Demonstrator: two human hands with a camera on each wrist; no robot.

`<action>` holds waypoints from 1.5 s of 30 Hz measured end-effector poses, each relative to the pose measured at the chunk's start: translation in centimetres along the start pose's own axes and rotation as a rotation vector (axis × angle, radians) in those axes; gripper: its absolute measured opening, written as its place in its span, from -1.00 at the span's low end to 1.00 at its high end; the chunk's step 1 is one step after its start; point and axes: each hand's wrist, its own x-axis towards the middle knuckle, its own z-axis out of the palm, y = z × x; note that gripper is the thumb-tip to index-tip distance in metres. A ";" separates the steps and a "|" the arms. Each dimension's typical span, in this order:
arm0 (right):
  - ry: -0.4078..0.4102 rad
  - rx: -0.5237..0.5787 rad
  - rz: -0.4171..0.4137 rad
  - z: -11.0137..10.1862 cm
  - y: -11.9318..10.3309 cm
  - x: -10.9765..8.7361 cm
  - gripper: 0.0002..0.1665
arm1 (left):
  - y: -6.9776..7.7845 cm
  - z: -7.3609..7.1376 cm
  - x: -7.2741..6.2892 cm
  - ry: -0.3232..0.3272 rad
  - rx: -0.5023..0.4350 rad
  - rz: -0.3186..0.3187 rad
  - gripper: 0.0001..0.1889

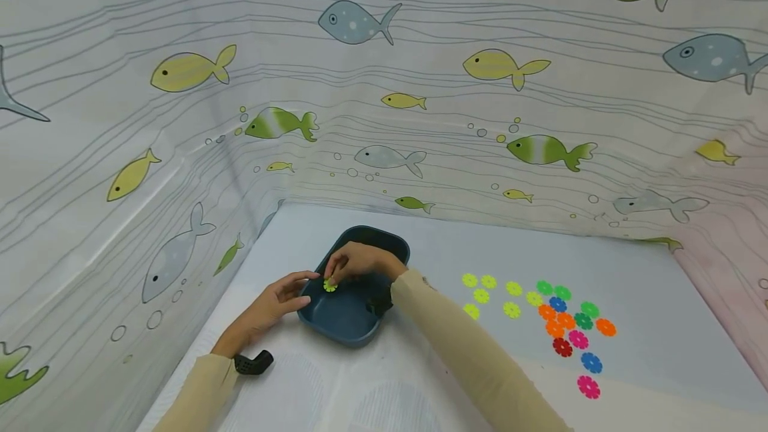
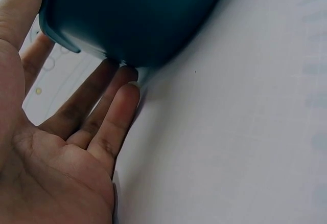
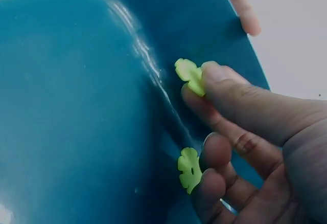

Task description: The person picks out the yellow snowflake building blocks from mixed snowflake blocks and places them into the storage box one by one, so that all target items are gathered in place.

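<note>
Disc (image 3: pixel 187 71), yellow-green with a notched edge: I pinch it between the thumb and index finger of my right hand (image 1: pixel 358 261), inside the blue bin (image 1: pixel 343 337), near its left wall. A second yellow-green disc (image 3: pixel 188 171) sits beside the tips of my other right fingers; I cannot tell whether they grip it or it rests on the bin. My left hand (image 1: pixel 279 300) has its fingers spread, touching the bin at its left side.

For good control, I apply light pressure to the disc's edge only; a thin, flat piece is likely to flip under a hard squeeze. Before any release, I should level the disc and clear it from the wall. I should treat the second disc separately, to avoid knocking it. With my left hand I should brace the bin lightly, without tilting it.

Loose yellow-green discs (image 1: pixel 514 289) lie on the white table (image 1: pixel 432 239), right of the bin, next to a tighter group of multicoloured discs (image 1: pixel 566 321). My right sleeve (image 1: pixel 474 352) crosses near the leftmost of these pieces, so I should carry the forearm high to avoid sweeping them
</note>
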 end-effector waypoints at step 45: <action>0.084 -0.174 0.053 0.0 -0.2 0.1 -0.86 | -0.2 -0.2 0.0 -0.004 -0.018 0.005 -0.45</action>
